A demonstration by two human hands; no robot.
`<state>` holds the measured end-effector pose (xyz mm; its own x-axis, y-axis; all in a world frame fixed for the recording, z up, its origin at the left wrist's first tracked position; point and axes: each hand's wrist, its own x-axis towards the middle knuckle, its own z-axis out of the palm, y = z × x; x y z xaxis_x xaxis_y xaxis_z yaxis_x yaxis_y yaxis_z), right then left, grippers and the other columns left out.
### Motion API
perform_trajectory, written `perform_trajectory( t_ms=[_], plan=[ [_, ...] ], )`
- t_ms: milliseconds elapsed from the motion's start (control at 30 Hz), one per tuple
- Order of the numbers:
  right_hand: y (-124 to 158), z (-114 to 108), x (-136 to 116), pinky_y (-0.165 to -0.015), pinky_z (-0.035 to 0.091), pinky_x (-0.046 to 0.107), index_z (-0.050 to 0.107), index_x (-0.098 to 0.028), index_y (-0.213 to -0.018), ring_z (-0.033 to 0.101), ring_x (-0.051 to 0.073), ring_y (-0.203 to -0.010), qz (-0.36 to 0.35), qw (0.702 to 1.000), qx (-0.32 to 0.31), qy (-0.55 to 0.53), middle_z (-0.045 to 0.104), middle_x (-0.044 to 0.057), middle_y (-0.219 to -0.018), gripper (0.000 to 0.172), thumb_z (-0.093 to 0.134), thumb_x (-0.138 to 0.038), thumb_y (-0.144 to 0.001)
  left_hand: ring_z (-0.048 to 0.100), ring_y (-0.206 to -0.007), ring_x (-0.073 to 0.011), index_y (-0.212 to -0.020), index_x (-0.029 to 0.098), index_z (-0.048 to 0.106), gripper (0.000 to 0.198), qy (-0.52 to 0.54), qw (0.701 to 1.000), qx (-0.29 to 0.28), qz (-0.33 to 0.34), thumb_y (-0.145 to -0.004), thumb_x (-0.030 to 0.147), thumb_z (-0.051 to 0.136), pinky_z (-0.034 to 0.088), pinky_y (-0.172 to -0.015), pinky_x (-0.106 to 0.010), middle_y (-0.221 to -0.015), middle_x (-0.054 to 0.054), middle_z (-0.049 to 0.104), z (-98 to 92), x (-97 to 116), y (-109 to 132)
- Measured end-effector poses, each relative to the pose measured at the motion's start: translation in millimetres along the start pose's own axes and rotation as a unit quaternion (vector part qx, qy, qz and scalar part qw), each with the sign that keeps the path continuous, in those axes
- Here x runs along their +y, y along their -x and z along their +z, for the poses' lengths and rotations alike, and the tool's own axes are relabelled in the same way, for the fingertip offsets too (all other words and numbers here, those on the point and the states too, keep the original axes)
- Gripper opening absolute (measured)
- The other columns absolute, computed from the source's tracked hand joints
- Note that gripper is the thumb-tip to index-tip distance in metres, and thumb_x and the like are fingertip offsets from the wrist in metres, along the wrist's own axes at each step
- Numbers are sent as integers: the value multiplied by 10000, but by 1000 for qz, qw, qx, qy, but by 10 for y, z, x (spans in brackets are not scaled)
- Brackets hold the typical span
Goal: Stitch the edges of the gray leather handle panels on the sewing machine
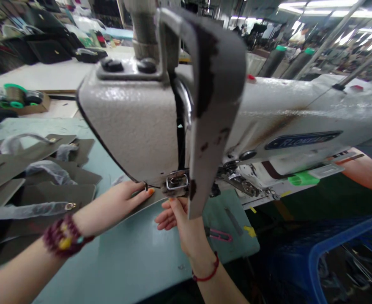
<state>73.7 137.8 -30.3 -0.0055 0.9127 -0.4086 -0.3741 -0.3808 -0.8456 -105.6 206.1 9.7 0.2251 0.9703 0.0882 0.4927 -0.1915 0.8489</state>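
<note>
Now, at the industrial sewing machine point(125, 126), its pale head filling most of what I see. My left hand point(125, 196) lies open and flat, fingers stretched out together. It rests palm down on the dark panel point(141, 205), which sits on the teal desk point(125, 257) right under the head. It grips nothing, only presses. My right hand point(176, 219) comes up from below, fingers half curled, tips touching the underside of the metal buckle point(177, 181) at the foot of the machine. The thumb is hidden behind the grey band point(217, 105) hanging down the front, so I cannot tell whether the buckle is pinched or merely steadied.

Step, as I judge it: lining up the buckle end of the panel beneath the needle area, not yet stitching. The next move calls for the left hand to press the panel flat and square while the right sets the buckle true. Fingers must be clear of the needle, which I cannot see from here.

Writing: a blue nameplate point(302, 139) on the machine arm carries letters too blurred to read. No other label is legible.

Around:
- a pile of like panels point(46, 185) with gold fittings, to my left
- pink thread snips point(220, 235), just beside my right wrist
- green thread cones point(15, 96) in a box, far left
- a blue crate point(332, 253), low on the right
</note>
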Motion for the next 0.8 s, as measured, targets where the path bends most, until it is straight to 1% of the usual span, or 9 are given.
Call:
perform_trajectory(
  t_ms=[67,133,167,200,267,333,367,533,800],
  plan=[
    [50,-37,39,-409,415,144,641,-116,-779,638,113,-425,5,1000,-11,11,703,61,-573,526,583,-639,-799,582,-790,-243,-802,239,721,122,-62,997,37,17,-748,349,714,425,-805,-330,-803,-50,661,96,-2,401],
    [99,-64,84,-412,414,145,640,-115,-779,633,113,-422,7,1000,-20,20,700,64,-570,530,572,-639,-817,566,-806,-214,-824,233,685,120,14,996,87,-14,-815,350,660,426,-762,-296,-833,-41,629,286,-14,757],
    [122,-72,103,-417,415,145,639,-115,-777,629,111,-420,4,999,-25,25,696,63,-563,525,564,-633,-831,536,-711,-181,-789,225,659,163,101,991,56,-73,-842,377,636,423,-677,-270,-734,-18,581,413,-23,875],
    [145,-78,117,-422,416,146,638,-115,-774,623,108,-417,-3,999,-32,32,691,61,-554,520,555,-623,-847,515,-658,-161,-811,217,648,214,213,968,3,-135,-859,422,610,418,-622,-253,-684,-5,547,549,-34,939],
    [191,-86,127,-429,416,148,636,-114,-761,608,104,-406,-23,998,-44,45,677,57,-535,516,535,-607,-873,465,-573,-128,-907,208,630,341,435,867,-67,-233,-887,532,526,408,-559,-235,-639,20,492,802,-54,902],
    [237,-101,121,-430,414,151,637,-110,-749,597,102,-399,-36,996,-48,60,669,58,-529,524,527,-604,-882,370,-473,-90,-832,185,597,469,564,776,-98,-265,-877,631,460,364,-475,-216,-603,39,440,963,-62,709],
    [259,-114,118,-431,412,152,638,-108,-753,594,101,-398,-37,996,-46,65,669,60,-531,528,529,-608,-881,317,-448,-72,-752,173,567,489,588,756,-98,-271,-861,642,481,326,-441,-199,-586,48,411,998,-57,594],
    [340,-190,155,-444,421,164,623,-112,-762,603,111,-416,-22,996,-16,79,675,72,-548,580,519,-674,-858,243,-492,-48,-592,154,474,399,559,784,-16,-269,-760,397,741,252,-434,-153,-579,74,340,910,13,280],
    [380,-174,220,-450,404,161,627,-114,-756,601,107,-427,-6,996,-31,78,681,78,-558,585,516,-681,-852,293,-569,-89,-603,160,514,325,471,844,-20,-255,-789,351,700,320,-524,-211,-602,58,377,884,-85,307]
  ],
)
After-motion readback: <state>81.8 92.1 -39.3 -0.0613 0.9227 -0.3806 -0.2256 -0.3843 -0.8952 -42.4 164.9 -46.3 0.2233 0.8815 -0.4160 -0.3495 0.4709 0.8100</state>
